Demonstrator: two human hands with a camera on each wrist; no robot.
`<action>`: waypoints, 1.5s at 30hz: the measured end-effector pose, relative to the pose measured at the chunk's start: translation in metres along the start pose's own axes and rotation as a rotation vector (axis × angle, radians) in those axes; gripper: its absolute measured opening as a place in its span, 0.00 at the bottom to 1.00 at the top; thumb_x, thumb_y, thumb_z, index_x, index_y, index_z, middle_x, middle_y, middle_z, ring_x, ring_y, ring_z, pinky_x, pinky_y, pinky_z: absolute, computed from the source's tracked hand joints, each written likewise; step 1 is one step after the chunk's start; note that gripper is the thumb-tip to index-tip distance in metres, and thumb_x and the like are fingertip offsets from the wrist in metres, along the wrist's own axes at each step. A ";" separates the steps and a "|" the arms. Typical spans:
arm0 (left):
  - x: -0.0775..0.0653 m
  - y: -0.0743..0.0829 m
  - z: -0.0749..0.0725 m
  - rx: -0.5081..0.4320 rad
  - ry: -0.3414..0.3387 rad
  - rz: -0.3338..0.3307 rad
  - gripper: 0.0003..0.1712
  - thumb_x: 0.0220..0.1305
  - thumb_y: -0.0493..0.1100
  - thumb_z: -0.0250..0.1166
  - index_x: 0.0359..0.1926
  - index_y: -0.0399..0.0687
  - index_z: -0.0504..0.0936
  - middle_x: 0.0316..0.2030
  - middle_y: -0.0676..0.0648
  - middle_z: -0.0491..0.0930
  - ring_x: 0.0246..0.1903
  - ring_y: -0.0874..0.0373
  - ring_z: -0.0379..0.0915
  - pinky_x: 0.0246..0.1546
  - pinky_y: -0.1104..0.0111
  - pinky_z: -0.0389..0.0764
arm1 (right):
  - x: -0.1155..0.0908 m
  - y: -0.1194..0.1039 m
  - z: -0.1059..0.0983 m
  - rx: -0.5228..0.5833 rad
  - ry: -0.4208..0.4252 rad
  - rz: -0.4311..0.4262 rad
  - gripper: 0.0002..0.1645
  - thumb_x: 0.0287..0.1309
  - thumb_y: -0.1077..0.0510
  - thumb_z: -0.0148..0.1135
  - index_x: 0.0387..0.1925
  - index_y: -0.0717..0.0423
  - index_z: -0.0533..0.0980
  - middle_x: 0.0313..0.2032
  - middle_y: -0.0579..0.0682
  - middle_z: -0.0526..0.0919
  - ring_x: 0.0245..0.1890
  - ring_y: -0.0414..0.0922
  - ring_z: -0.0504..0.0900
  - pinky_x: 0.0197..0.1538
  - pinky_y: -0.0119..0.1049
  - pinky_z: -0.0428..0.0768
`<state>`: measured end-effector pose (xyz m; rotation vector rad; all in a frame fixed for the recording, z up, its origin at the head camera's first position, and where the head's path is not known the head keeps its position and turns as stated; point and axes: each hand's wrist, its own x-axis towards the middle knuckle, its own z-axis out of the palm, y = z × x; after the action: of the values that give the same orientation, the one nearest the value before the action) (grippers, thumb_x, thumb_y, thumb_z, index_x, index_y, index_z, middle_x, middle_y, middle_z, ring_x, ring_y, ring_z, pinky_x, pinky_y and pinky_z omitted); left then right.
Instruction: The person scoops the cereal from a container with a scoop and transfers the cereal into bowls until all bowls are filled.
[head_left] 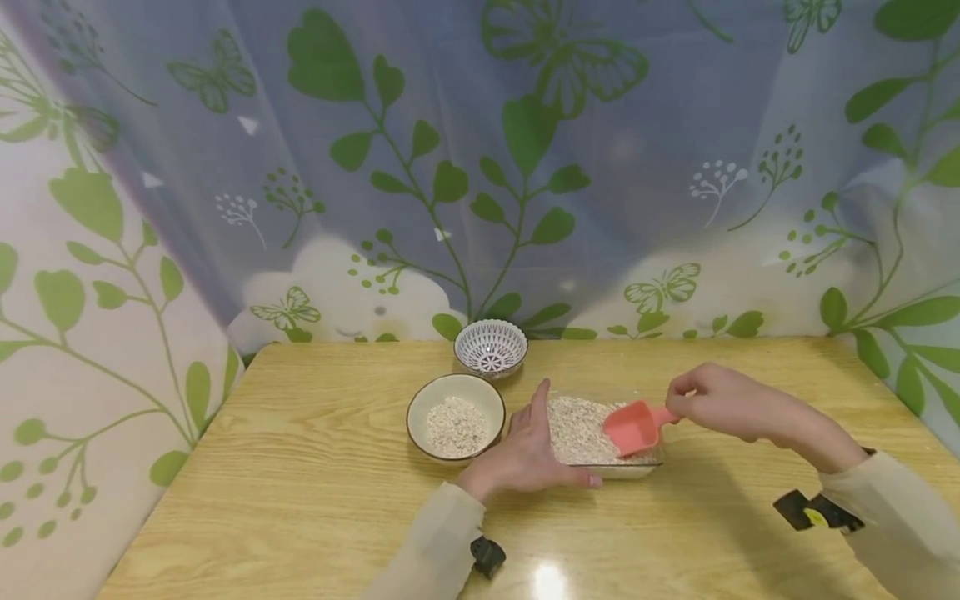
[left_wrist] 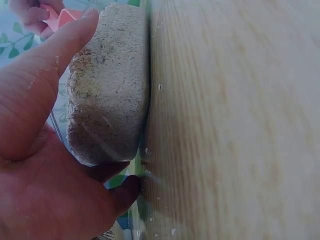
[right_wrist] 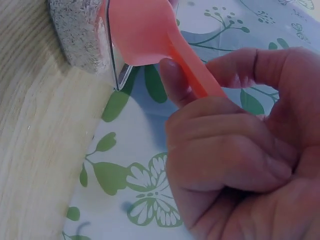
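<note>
A clear rectangular glass container (head_left: 618, 472) filled with oat flakes (head_left: 581, 427) rests on the table. My left hand (head_left: 531, 454) holds its left end, thumb along the near side and the other fingers round the end; the left wrist view shows the thumb (left_wrist: 75, 40) across the near wall. In my right hand (head_left: 720, 402) is the handle of a pink scoop (head_left: 632, 427), gripped between thumb and curled fingers. The scoop's head lies tilted over the right part of the oats, its lower edge among the flakes. The right wrist view shows the scoop (right_wrist: 142, 30) at the container's rim.
A cream bowl with a dark rim (head_left: 420, 417) stands just left of my left hand, with oat flakes in it. Behind it is a smaller patterned bowl (head_left: 491, 346). A leaf-printed cloth (head_left: 562, 208) hangs behind the wooden table (head_left: 300, 467). Small flakes lie scattered near the container.
</note>
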<state>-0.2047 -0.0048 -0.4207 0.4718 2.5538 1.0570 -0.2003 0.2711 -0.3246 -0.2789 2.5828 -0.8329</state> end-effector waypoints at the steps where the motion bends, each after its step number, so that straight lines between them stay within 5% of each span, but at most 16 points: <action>1: 0.000 0.000 0.000 0.002 0.001 0.000 0.85 0.42 0.67 0.82 0.82 0.62 0.26 0.80 0.32 0.48 0.79 0.40 0.48 0.73 0.41 0.64 | 0.000 -0.001 0.000 -0.012 0.007 0.003 0.13 0.69 0.54 0.50 0.34 0.53 0.79 0.16 0.39 0.59 0.14 0.38 0.50 0.17 0.29 0.56; 12: 0.000 -0.002 0.001 0.006 0.000 0.007 0.84 0.43 0.67 0.81 0.82 0.63 0.26 0.79 0.32 0.49 0.79 0.40 0.49 0.73 0.41 0.65 | -0.004 -0.013 0.001 -0.108 0.065 0.017 0.12 0.63 0.53 0.56 0.25 0.52 0.77 0.15 0.40 0.58 0.17 0.38 0.55 0.21 0.31 0.59; 19: 0.001 -0.002 0.002 0.003 0.005 0.011 0.83 0.43 0.67 0.81 0.82 0.61 0.29 0.79 0.32 0.50 0.78 0.41 0.50 0.72 0.41 0.66 | 0.000 -0.012 0.006 -0.017 0.006 0.060 0.13 0.64 0.53 0.54 0.30 0.56 0.78 0.16 0.40 0.59 0.14 0.38 0.52 0.18 0.29 0.57; 23: 0.001 -0.002 0.001 -0.001 0.007 0.012 0.82 0.43 0.67 0.81 0.82 0.60 0.30 0.79 0.33 0.51 0.78 0.41 0.50 0.72 0.42 0.67 | 0.003 -0.007 0.012 0.050 -0.008 0.067 0.15 0.65 0.53 0.54 0.37 0.60 0.80 0.28 0.46 0.79 0.14 0.37 0.51 0.17 0.28 0.56; 27: 0.001 -0.002 0.002 -0.007 0.007 0.012 0.81 0.43 0.66 0.81 0.82 0.60 0.31 0.79 0.33 0.51 0.78 0.41 0.51 0.72 0.42 0.67 | 0.009 0.001 0.018 0.085 -0.016 0.037 0.14 0.68 0.54 0.53 0.35 0.60 0.78 0.24 0.44 0.74 0.14 0.37 0.50 0.17 0.27 0.56; 30: 0.002 -0.002 0.002 -0.006 0.008 0.012 0.81 0.43 0.66 0.81 0.82 0.60 0.31 0.79 0.33 0.51 0.78 0.41 0.51 0.72 0.42 0.67 | 0.014 0.009 0.021 0.090 -0.021 -0.020 0.14 0.69 0.55 0.52 0.30 0.59 0.75 0.16 0.40 0.57 0.14 0.37 0.50 0.17 0.28 0.55; 32: 0.002 -0.003 0.002 -0.007 0.011 0.013 0.81 0.43 0.66 0.81 0.82 0.60 0.31 0.79 0.33 0.51 0.78 0.41 0.51 0.72 0.42 0.67 | 0.015 0.014 0.023 0.058 -0.002 -0.098 0.13 0.69 0.55 0.54 0.30 0.57 0.76 0.15 0.39 0.56 0.14 0.36 0.52 0.19 0.28 0.57; 41: 0.002 -0.002 0.003 -0.013 0.020 0.009 0.80 0.44 0.66 0.82 0.82 0.60 0.32 0.78 0.33 0.53 0.77 0.42 0.53 0.71 0.43 0.68 | 0.016 0.030 0.029 -0.155 0.150 -0.391 0.05 0.66 0.53 0.66 0.40 0.44 0.77 0.18 0.34 0.63 0.18 0.29 0.55 0.23 0.27 0.63; 45: 0.001 -0.003 0.002 -0.008 0.021 0.009 0.80 0.44 0.66 0.81 0.82 0.60 0.32 0.78 0.33 0.53 0.77 0.42 0.53 0.72 0.43 0.68 | 0.014 0.030 0.031 -0.317 0.261 -0.513 0.08 0.61 0.54 0.70 0.42 0.43 0.81 0.26 0.33 0.79 0.21 0.26 0.65 0.26 0.26 0.70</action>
<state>-0.2056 -0.0049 -0.4244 0.4725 2.5667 1.0802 -0.2007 0.2749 -0.3693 -1.0202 2.9336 -0.6444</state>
